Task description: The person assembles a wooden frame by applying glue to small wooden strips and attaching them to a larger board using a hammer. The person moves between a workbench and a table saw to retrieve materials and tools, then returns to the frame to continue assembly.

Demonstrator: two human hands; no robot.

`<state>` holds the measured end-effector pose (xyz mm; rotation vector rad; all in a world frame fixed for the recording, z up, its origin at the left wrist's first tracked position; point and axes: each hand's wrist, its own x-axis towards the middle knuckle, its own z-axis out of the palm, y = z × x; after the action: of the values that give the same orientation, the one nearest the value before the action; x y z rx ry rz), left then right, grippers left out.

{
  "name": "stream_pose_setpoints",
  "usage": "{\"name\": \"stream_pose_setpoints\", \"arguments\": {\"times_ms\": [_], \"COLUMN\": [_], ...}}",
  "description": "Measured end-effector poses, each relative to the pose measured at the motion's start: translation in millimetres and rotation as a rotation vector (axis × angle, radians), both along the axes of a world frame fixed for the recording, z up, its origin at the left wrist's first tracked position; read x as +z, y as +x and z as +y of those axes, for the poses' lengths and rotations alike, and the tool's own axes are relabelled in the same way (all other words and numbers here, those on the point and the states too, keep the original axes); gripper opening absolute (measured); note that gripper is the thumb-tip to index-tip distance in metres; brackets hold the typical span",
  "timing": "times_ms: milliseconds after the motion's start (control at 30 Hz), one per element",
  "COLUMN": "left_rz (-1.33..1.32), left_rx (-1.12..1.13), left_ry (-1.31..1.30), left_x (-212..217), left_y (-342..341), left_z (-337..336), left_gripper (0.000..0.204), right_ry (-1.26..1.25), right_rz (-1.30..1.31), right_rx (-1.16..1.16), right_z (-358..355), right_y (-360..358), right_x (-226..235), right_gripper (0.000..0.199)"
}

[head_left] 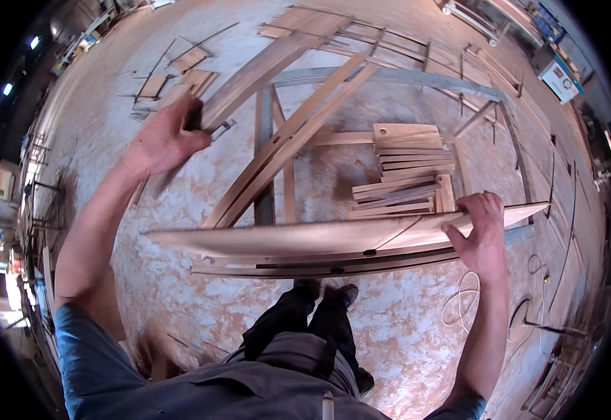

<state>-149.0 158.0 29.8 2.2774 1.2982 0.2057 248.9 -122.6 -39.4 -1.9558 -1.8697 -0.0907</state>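
My right hand point(480, 227) grips the right part of a long, light wooden board point(298, 239). Its fingers lie over the upper edge and the thumb rests on the near face. The board stands tilted across the front of a grey metal frame point(403, 75), above narrower dark-edged strips point(277, 272). Out to the left, my left hand point(167, 140) is closed, its fingers curled and partly hidden. A small metal piece point(223, 129) shows beside its thumb; whether the hand holds it cannot be made out. A wide brown plank point(270, 66) extends away just beyond this hand.
Two long wooden rails point(291, 140) lean diagonally across the frame. Inside it sits a stack of short wooden pieces point(410, 168). Small panels point(192, 59) lie at the far left. A white cable point(461, 301) loops on the floor at right, and a white-and-blue machine point(559, 78) stands far right.
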Motion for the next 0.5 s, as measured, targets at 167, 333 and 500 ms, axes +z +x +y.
{"name": "stream_pose_setpoints", "arguments": {"times_ms": [167,333,500], "left_rz": [-0.156,-0.051,0.079], "left_rx": [-0.058,-0.014,-0.002], "left_ry": [-0.374,-0.267,0.035], "left_x": [0.9,-45.9,-82.3], "left_y": [38.0,86.5,101.8], "left_z": [-63.9,-80.0,-51.1], "left_gripper": [0.053,0.059,0.068], "right_ry": [0.035,0.013,0.132], "right_rz": [0.055,0.042,0.047], "right_rx": [0.058,0.093,0.042], "right_z": [31.6,66.0,76.9], "right_y": [25.0,46.5,48.7], "right_x": [-18.3,-37.6,-44.7], "right_gripper": [0.034,0.032,0.044]}}
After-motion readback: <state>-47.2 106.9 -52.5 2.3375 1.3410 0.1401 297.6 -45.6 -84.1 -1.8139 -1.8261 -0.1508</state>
